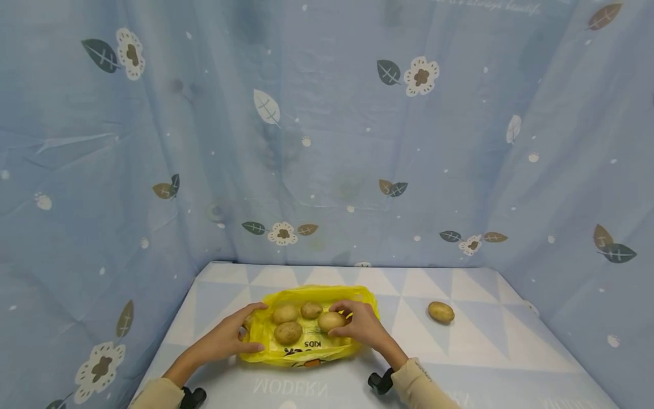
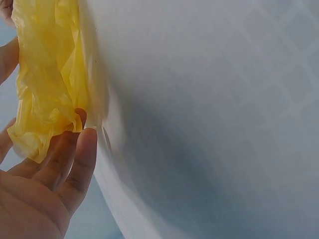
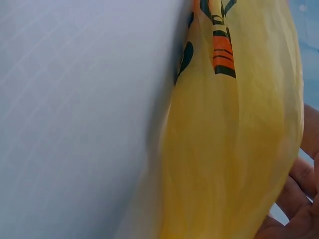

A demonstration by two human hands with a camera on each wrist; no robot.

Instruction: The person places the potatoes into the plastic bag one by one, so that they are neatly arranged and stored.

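A yellow plastic bag (image 1: 327, 353) lies spread open like a shallow basket on the table. Inside it sit several potatoes, among them a potato (image 1: 288, 333) near the front and another (image 1: 285, 314) behind it. With its thumb and fingers my right hand (image 1: 364, 325) holds a potato (image 1: 331, 322) over the bag's right half. My left hand (image 1: 228, 339) grips the bag's left end, thumb along the front rim and fingers toward the back. The left wrist view has the left fingers (image 2: 62, 164) against the crumpled bag (image 2: 50, 74). In the right wrist view, the bag's side (image 3: 224, 149) hides the held potato.
One more potato (image 1: 441, 312) lies on the table to the right of the bag. The table (image 1: 409, 358) has a white and blue triangle-patterned cover. Blue patterned curtains (image 1: 327, 142) hang behind and at both sides.
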